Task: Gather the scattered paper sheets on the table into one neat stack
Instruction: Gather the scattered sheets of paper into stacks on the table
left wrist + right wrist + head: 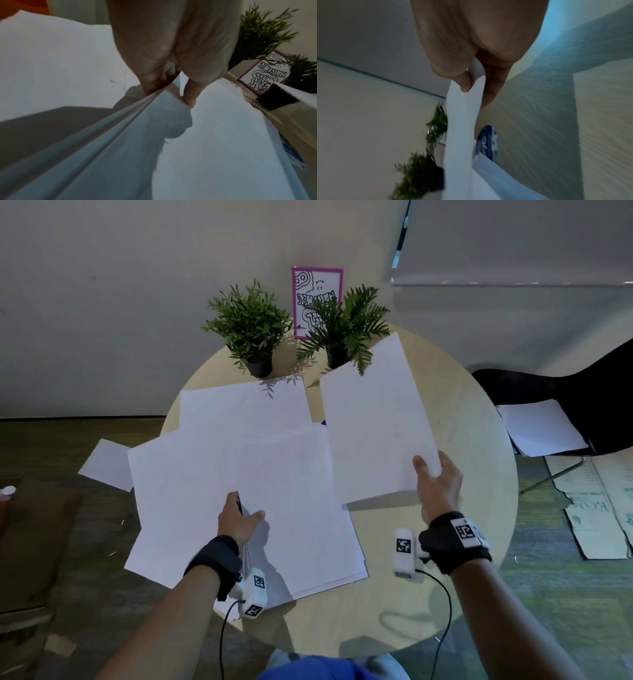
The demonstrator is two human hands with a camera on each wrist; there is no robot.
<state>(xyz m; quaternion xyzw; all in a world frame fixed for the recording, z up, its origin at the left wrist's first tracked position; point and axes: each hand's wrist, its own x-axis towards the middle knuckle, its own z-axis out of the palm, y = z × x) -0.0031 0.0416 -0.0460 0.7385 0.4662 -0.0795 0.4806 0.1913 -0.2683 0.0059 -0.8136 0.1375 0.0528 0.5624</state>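
Observation:
My left hand pinches the near-left edge of a loose bundle of white sheets, thumb on top and fingers beneath; the left wrist view shows several sheet edges fanned under the thumb. Another white sheet lies flat on the round table behind the bundle. My right hand pinches the near right corner of a single white sheet, held lifted above the table's right half. In the right wrist view that sheet hangs between thumb and fingers.
Two small potted plants and a pink-framed picture stand at the table's far edge. A blue patterned thing peeks from under the sheets. More paper lies on the floor at left and on a black chair at right.

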